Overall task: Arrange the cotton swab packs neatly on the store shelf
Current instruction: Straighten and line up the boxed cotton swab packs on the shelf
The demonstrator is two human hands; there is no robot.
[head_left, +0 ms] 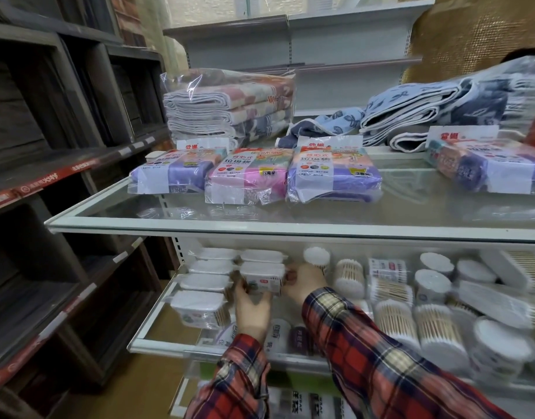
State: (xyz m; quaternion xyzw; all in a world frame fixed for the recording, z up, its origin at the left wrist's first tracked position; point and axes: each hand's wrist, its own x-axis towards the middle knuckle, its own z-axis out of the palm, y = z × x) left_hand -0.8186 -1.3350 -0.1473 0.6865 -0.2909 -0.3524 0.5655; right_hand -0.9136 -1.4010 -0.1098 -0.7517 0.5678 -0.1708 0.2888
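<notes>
On the middle glass shelf point(157, 343) a rectangular white-lidded cotton swab box point(261, 278) sits between my two hands. My left hand point(252, 309) grips its front left corner. My right hand point(304, 282) holds its right end. Another box point(261, 256) lies just behind it. To the left, several like boxes point(204, 282) stand in a column running from front to back. Round tubs of wooden-stick swabs point(349, 278) and white-lidded round packs point(432, 285) crowd the shelf's right half in a loose jumble.
The top glass shelf point(199, 220) overhangs my hands and carries garbage-bag packs point(248, 179) and bagged folded towels point(230, 107). Dark wooden shelving point(48, 176) stands close on the left. More packs lie on the lower shelf point(290, 406).
</notes>
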